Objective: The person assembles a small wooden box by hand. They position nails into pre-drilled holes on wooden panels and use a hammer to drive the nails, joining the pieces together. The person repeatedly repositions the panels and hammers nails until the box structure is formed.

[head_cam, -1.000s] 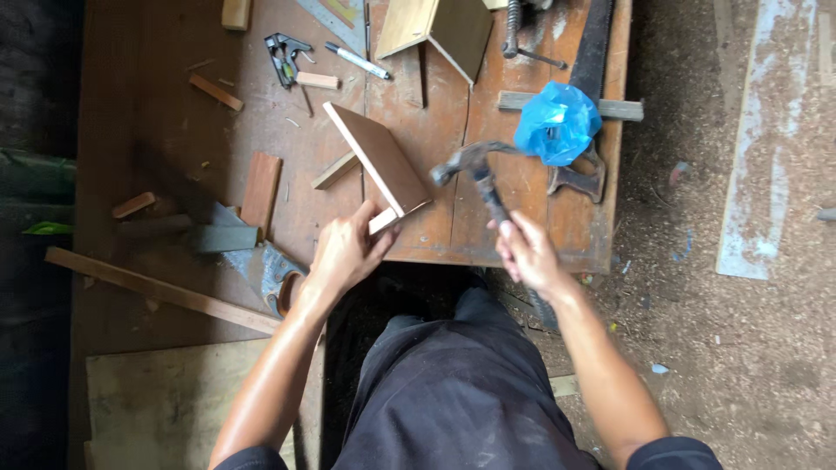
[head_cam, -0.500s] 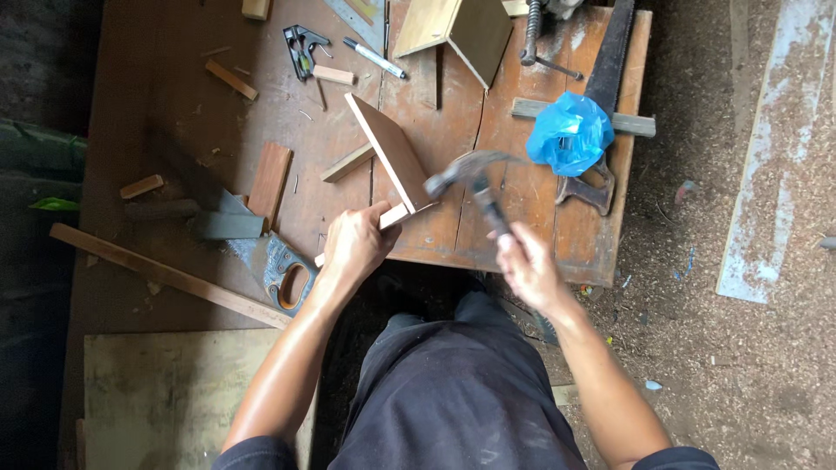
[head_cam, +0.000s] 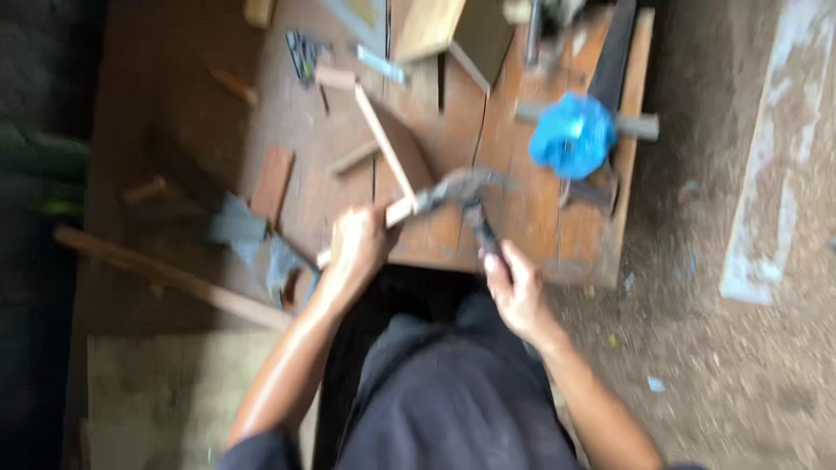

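— What's in the hands at the moment?

— The left hand [head_cam: 357, 248] is wrapped shut round the near end of a thin wooden board [head_cam: 383, 152], standing it on edge on the tabletop [head_cam: 514, 218]. The right hand [head_cam: 514, 292] is fisted round the dark handle of a claw hammer [head_cam: 461, 196], whose head sits right at the board's near end, close to the left fingers. The picture is blurred, so I can't tell whether head and wood are touching.

— How would that board handle, do you reckon?

— Light and stiff, I'd say, but thin enough to split or tip over if struck off-line. Holding it low at the near end, as it's held now, seems sensible, though the fingers are near the hammer head. The hammer looks head-heavy; gripped far down the handle, as here.

— And the count?

— One hammer, one board on edge. One blue plastic bag [head_cam: 570, 135] farther off to the right. One small flat wooden block [head_cam: 272, 178] to the left, one long wooden strip [head_cam: 165, 274] running off the near left corner. More offcuts and tools at the far edge, too smeared to count.
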